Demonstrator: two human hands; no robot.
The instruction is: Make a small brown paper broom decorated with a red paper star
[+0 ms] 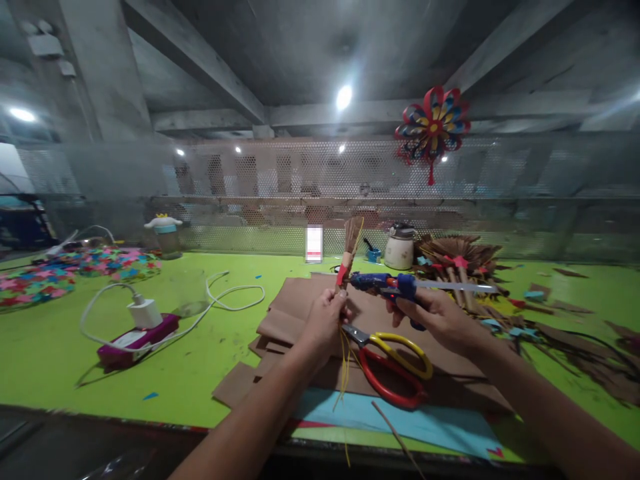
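Note:
My left hand (327, 313) pinches the lower end of a small broom-shaped piece of folded brown paper (354, 233), which stands upright with a red strip (341, 274) around its stem. Thin yellow strands (345, 367) hang below that hand. My right hand (443, 320) is wrapped around a blue hot glue gun (383, 283), its nozzle pointing left, at or very near the red strip. A clear glue stick (463, 287) juts from the gun's back. Under my hands, scissors (395, 367) with one yellow and one red handle lie on brown paper sheets (293, 303).
Light blue paper (400, 420) lies at the front edge. Left are a purple power strip (137, 340) with a white cable, and colourful paper stars (90, 267). Finished-looking brown paper pieces (457, 257) pile up right. A jar (400, 247) and a phone-like bright screen (314, 243) stand behind.

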